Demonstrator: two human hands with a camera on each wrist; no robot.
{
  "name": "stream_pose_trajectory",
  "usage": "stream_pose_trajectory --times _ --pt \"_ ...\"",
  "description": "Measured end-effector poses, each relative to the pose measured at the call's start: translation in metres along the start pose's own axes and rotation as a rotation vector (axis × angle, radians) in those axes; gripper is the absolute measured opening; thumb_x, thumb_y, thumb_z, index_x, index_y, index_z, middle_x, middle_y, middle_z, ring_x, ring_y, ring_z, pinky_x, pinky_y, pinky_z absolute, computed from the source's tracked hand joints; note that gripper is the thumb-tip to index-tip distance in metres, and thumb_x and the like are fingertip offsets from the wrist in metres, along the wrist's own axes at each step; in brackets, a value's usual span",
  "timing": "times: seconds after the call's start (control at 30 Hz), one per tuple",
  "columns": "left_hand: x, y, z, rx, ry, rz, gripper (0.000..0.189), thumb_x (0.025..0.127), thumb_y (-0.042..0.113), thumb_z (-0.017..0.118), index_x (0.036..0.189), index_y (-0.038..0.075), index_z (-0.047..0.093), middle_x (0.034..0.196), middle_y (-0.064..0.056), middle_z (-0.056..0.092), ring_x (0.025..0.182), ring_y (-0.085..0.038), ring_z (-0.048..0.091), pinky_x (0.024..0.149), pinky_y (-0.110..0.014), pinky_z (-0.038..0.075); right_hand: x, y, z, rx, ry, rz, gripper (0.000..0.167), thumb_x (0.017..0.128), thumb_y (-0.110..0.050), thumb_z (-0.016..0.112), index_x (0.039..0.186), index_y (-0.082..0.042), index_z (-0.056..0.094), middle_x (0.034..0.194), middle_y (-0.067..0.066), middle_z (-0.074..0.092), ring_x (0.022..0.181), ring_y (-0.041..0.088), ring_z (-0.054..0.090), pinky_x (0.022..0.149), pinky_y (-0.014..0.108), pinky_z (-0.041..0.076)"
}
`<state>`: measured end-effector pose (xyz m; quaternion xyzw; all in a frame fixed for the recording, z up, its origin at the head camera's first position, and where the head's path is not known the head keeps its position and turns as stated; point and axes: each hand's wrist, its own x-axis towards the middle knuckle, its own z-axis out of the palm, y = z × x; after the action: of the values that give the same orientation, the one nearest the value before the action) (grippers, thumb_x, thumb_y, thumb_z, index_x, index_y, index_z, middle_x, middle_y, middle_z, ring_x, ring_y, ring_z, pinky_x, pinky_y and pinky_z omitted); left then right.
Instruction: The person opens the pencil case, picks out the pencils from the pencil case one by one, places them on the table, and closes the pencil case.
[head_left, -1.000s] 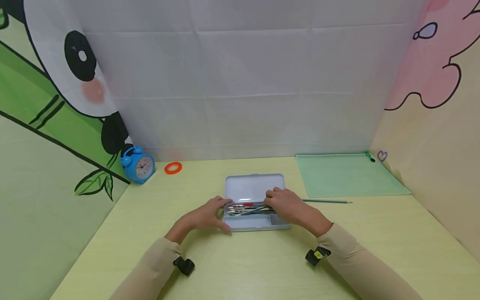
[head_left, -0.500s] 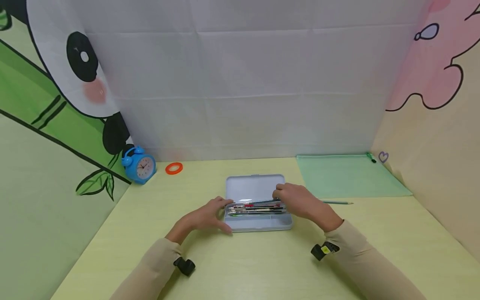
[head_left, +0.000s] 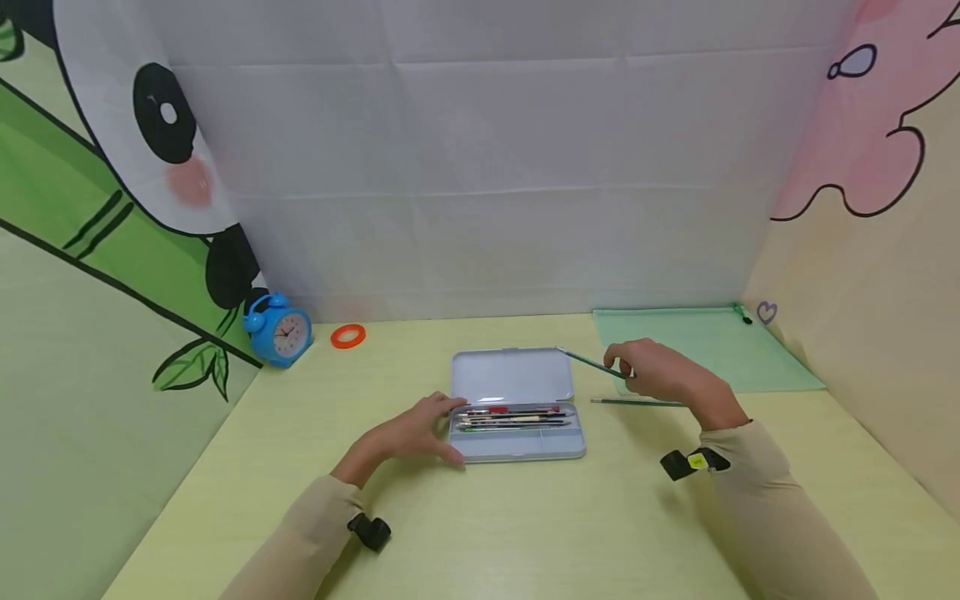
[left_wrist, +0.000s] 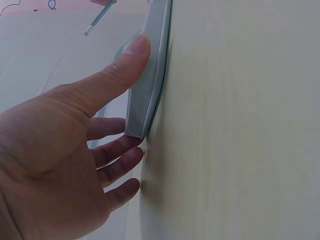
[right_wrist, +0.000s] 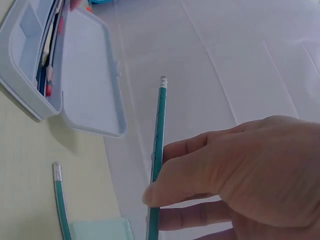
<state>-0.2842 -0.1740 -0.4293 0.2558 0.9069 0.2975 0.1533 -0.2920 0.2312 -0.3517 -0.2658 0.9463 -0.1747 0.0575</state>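
A white pencil case [head_left: 517,446] lies with its lid up on the table, holding several pencils and brushes [head_left: 513,419]. My left hand [head_left: 420,433] grips the case's left end, thumb on the near side and fingers round the far corner; the left wrist view shows the thumb [left_wrist: 135,47] pressed on its wall. Right of the case, my right hand [head_left: 667,371] pinches a green pencil [right_wrist: 159,125] between thumb and fingers, held up off the table with its silver-capped end toward the lid. A second green pencil [head_left: 637,402] lies on the table below that hand.
A translucent green zip pouch [head_left: 705,350] lies at the back right. At the back left stand a blue alarm clock [head_left: 279,332] and, flat beside it, an orange ring [head_left: 348,336]. A white cloth [head_left: 495,167] hangs behind the table.
My right hand has drawn a green pencil out of the case and moved right and up with it. The left hand stays on the case's left end.
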Motion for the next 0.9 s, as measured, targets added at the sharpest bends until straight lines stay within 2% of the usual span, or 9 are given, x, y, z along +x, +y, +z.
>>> stream_pose_trajectory --times 0.37,0.6,0.9 --pt "-0.001 0.000 0.001 -0.010 0.002 -0.007 0.096 0.073 0.037 0.090 0.151 0.009 0.042 0.131 -0.008 0.046 0.121 -0.027 0.041 0.106 -0.049 0.038 -0.014 0.037 -0.012 0.089 -0.108 0.116 0.032 0.083 0.015 0.059 0.111 0.000 0.066 0.096 0.011 0.061 0.086 0.026 0.054 0.070 0.036 0.051" --pt "-0.001 -0.001 0.001 -0.009 0.002 0.001 0.096 0.073 0.037 0.090 0.151 0.008 0.042 0.131 -0.009 0.046 0.122 -0.027 0.041 0.107 -0.049 0.037 -0.018 0.056 -0.010 0.081 -0.114 0.085 0.025 0.083 0.013 0.063 0.102 -0.001 0.072 0.088 0.005 0.060 0.083 0.023 0.052 0.068 0.035 0.049" --pt "-0.002 0.001 0.000 -0.012 -0.001 0.004 0.096 0.074 0.036 0.090 0.151 0.007 0.041 0.129 -0.008 0.047 0.120 -0.027 0.042 0.106 -0.049 0.038 -0.011 0.060 0.001 0.034 -0.145 0.090 0.017 0.083 0.004 0.070 0.095 -0.004 0.077 0.090 0.003 0.067 0.080 0.020 0.059 0.071 0.039 0.054"
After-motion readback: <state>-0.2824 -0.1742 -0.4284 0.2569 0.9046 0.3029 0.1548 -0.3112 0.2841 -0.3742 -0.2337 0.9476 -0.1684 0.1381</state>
